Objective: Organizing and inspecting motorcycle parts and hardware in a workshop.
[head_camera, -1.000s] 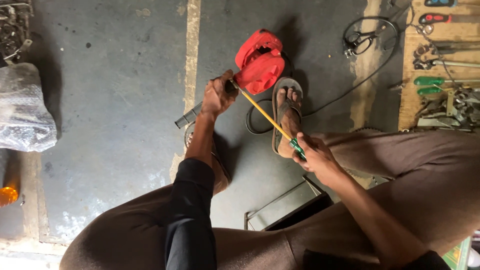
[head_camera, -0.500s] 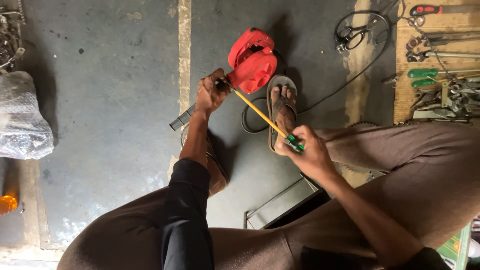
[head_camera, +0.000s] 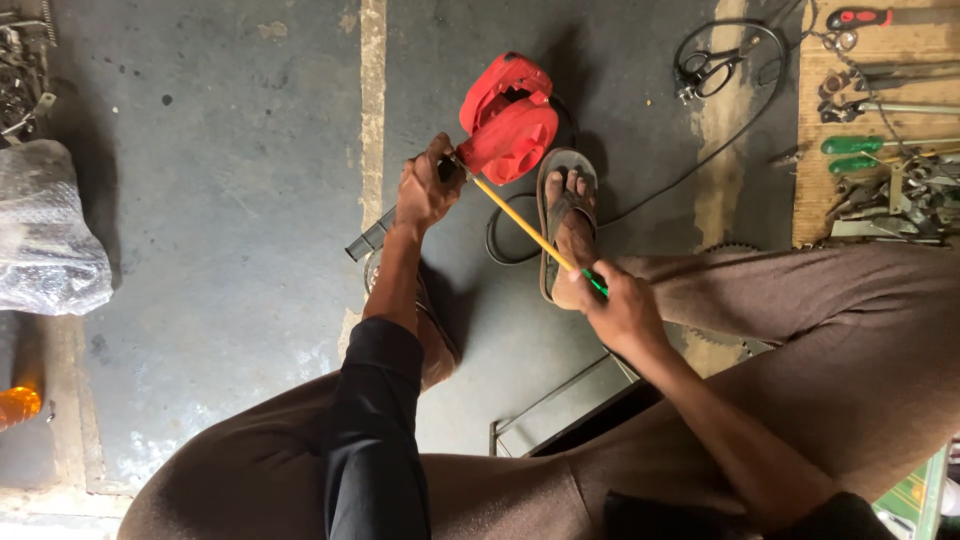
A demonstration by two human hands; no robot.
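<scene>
At the far left, a clear plastic bag [head_camera: 45,235] lay bunched on the grey concrete floor [head_camera: 230,200], with a heap of metal parts [head_camera: 22,70] above it in the corner and an orange object [head_camera: 18,405] below, at the frame's edge.

Further right, the left hand [head_camera: 425,190] reached out from a black sleeve [head_camera: 375,430]. Its fingers were curled tightly around the black handle of a red electric blower [head_camera: 508,118], which sat low over the floor near the centre top of the view. A dark tube [head_camera: 368,238] stuck out below and left of that hand.

From the blower's lower edge a long screwdriver with a yellow shaft [head_camera: 525,225] ran diagonally down to the right hand [head_camera: 620,310]. The right fingers were closed around its green handle, of which only a sliver showed, and the tip met the blower just beside the left hand. Behind the shaft, a bare foot in a sandal [head_camera: 565,215] rested on the floor, touching a coil of black cable [head_camera: 500,235].

To the right, the cable trailed toward scissors [head_camera: 705,70]. At the far right, a wooden board [head_camera: 880,130] carried green-handled screwdrivers [head_camera: 855,150] and mixed metal tools [head_camera: 890,195].
</scene>
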